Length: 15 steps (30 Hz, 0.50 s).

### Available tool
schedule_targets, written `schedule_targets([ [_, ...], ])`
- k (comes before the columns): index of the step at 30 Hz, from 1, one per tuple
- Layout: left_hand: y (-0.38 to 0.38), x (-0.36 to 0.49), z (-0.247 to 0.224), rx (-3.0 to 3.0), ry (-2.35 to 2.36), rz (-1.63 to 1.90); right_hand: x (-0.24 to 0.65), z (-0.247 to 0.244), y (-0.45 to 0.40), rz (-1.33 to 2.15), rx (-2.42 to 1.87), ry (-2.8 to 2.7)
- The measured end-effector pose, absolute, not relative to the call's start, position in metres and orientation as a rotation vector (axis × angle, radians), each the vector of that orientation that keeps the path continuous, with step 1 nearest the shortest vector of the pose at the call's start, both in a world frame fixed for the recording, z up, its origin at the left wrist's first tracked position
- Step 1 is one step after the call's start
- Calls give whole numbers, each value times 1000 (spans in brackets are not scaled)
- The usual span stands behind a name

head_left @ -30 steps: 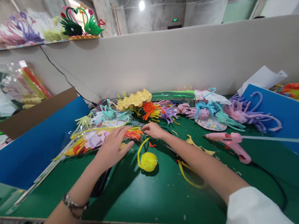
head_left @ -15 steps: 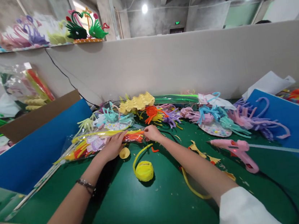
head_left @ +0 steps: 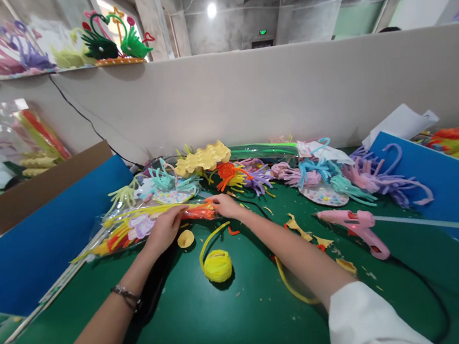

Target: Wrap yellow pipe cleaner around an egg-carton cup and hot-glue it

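A clear plastic bag of yellow, orange and red pipe cleaners (head_left: 115,242) lies across the back left of the green table. My left hand (head_left: 166,227) is closed on the middle of the bag, fingers bent over its upper side. At the bag's right end, the fingers of my right hand (head_left: 226,206) pinch the plastic; the fingertips are partly hidden. A small tan cup-shaped piece (head_left: 186,238) lies just below the bag. Nearer to me sits a yellow pipe-cleaner ball (head_left: 217,266) with one long strand curving up from it.
On the right lies a pink glue gun (head_left: 355,226) with a black cord, beside torn tan scraps (head_left: 298,227). Pastel pipe-cleaner figures (head_left: 315,172) and a yellow egg-carton piece (head_left: 203,158) line the back. Blue panels stand left (head_left: 53,233) and right (head_left: 436,191).
The view has shifted slightly, so most things sit a little further left. Both hands stay on the bag; the left hand's fingers have drawn in more closely.
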<state>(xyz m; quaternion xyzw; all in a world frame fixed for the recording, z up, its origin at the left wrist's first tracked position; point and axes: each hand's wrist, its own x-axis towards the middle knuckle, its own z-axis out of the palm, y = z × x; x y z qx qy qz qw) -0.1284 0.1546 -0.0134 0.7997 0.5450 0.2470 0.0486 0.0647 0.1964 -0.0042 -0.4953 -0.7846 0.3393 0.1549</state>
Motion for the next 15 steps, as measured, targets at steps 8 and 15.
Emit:
schedule_targets([
  [8, 150, -120, -5, 2462, 1613, 725, 76, 16, 183, 543, -1522, -2424],
  [15, 148, -116, 12, 2462, 1707, 625, 102, 52, 183, 265, -1444, -2369],
])
